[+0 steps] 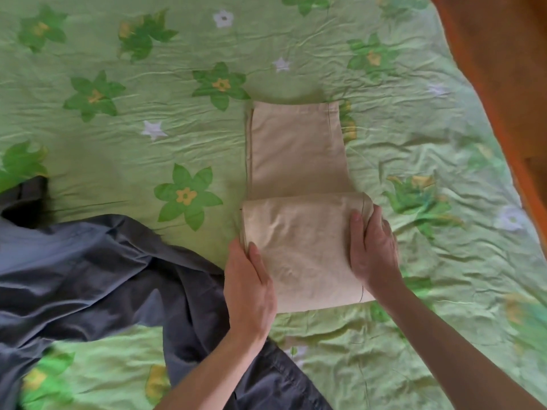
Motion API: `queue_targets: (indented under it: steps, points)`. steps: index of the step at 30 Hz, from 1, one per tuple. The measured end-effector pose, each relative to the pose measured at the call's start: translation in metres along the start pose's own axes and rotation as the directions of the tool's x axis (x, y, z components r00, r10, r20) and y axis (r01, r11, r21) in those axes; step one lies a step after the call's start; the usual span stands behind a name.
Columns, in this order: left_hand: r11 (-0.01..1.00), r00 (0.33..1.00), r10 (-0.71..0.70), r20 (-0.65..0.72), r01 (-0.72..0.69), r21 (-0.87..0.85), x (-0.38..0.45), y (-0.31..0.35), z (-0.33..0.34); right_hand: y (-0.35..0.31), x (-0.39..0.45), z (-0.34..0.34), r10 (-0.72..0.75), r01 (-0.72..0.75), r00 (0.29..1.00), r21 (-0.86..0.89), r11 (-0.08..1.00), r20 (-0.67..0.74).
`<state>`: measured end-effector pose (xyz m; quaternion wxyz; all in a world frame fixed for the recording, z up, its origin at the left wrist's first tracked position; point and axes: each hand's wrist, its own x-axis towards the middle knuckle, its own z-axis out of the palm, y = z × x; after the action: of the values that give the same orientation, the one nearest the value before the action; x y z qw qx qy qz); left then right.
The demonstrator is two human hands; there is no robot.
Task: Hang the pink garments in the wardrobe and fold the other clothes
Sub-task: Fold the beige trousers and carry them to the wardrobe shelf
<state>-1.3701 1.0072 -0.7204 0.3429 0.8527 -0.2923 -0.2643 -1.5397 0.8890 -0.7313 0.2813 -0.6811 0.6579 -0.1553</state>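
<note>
Fingers, left hand: thumb laid on top of folded cloth at its left edge, remaining fingers tucked under that edge; pinching the fold.
Fingers, right hand: thumb on top near right edge, other fingers wrapped round the rolled right end; gripping the fold.
Grey garment: spread loose and rumpled at lower left of bed, running under left forearm toward bottom edge of view; unfolded.
Dark patch: at far left above grey garment; blurred, cannot tell what it is.
Cream trousers: lying on bed at centre, between both hands; near half doubled over into a thick fold, far half flat, pointing away from the person; stitched seam visible along far right edge.
Contact: left side of fold just beside grey garment, touching or not cannot tell.
Bed cover: light green, wrinkled, printed with green leaf-flowers with yellow centres and small white flowers; carrying both garments.
Orange-brown surface: beyond bed's right edge, upper right corner; wooden look, detail blurred.
</note>
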Motion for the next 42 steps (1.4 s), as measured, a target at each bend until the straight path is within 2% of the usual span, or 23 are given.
queue_targets:
  steps: [2, 4, 6, 8, 11, 17, 20, 23, 25, 29, 32, 35, 38, 40, 42]
  points:
    - [0.975, 0.993, 0.11, -0.047, -0.099, 0.201, -0.003, -0.007, 0.003, 0.007, 0.002, 0.009, -0.045, 0.036, 0.995, -0.097, 0.995, -0.086]
    - [0.893, 0.953, 0.302, -0.005, -0.281, 0.351, -0.002, -0.019, 0.005, 0.008, 0.003, 0.016, -0.094, 0.072, 0.977, -0.121, 0.99, -0.19]
    - [0.777, 0.865, 0.486, 0.123, -0.492, 0.393, 0.002, -0.028, 0.006, 0.012, 0.002, 0.022, -0.233, 0.208, 0.938, -0.12, 0.971, -0.255]
    - [0.71, 0.802, 0.56, 0.207, -0.594, 0.378, 0.008, -0.032, 0.01, 0.019, 0.008, 0.025, -0.32, 0.313, 0.92, -0.068, 0.947, -0.227]
    - [0.731, 0.81, 0.539, 0.23, -0.586, 0.35, 0.014, -0.031, 0.014, 0.024, 0.021, 0.026, -0.29, 0.289, 0.951, -0.021, 0.957, -0.106]
    - [0.702, 0.805, 0.539, 0.247, -0.592, 0.396, 0.014, -0.027, 0.012, 0.02, 0.023, 0.025, -0.24, 0.236, 0.97, -0.094, 0.967, -0.039]
    - [0.657, 0.788, 0.555, 0.266, -0.611, 0.441, 0.011, -0.023, 0.012, 0.015, 0.019, 0.022, -0.217, 0.203, 0.974, -0.186, 0.961, -0.06]
    - [0.608, 0.763, 0.573, 0.301, -0.641, 0.469, 0.008, -0.021, 0.008, 0.008, 0.011, 0.019, -0.263, 0.213, 0.957, -0.329, 0.92, -0.118]
    - [0.565, 0.718, 0.586, 0.376, -0.694, 0.447, 0.005, -0.024, 0.001, 0.007, 0.002, 0.016, -0.341, 0.289, 0.937, -0.376, 0.88, -0.078]
    - [0.406, 0.606, 0.568, 0.558, -0.795, 0.451, -0.006, -0.035, -0.02, 0.018, -0.035, 0.008, -0.514, 0.51, 0.853, -0.351, 0.785, 0.089]
    - [0.334, 0.61, 0.502, 0.613, -0.791, 0.513, -0.013, -0.034, -0.025, 0.034, -0.062, -0.002, -0.587, 0.634, 0.773, -0.325, 0.702, 0.241]
    - [0.338, 0.675, 0.46, 0.577, -0.734, 0.589, -0.016, -0.023, -0.017, 0.043, -0.066, -0.016, -0.594, 0.696, 0.717, -0.33, 0.638, 0.364]
    - [0.439, 0.708, 0.502, 0.497, -0.703, 0.559, -0.019, -0.017, -0.014, 0.045, -0.059, -0.024, -0.626, 0.744, 0.668, -0.361, 0.562, 0.402]
    - [0.514, 0.714, 0.535, 0.451, -0.699, 0.498, -0.024, -0.02, -0.017, 0.045, -0.059, -0.026, -0.613, 0.73, 0.683, -0.373, 0.572, 0.397]
    - [0.533, 0.703, 0.577, 0.416, -0.71, 0.46, -0.03, -0.025, -0.022, 0.045, -0.063, -0.026, -0.592, 0.7, 0.714, -0.369, 0.611, 0.373]
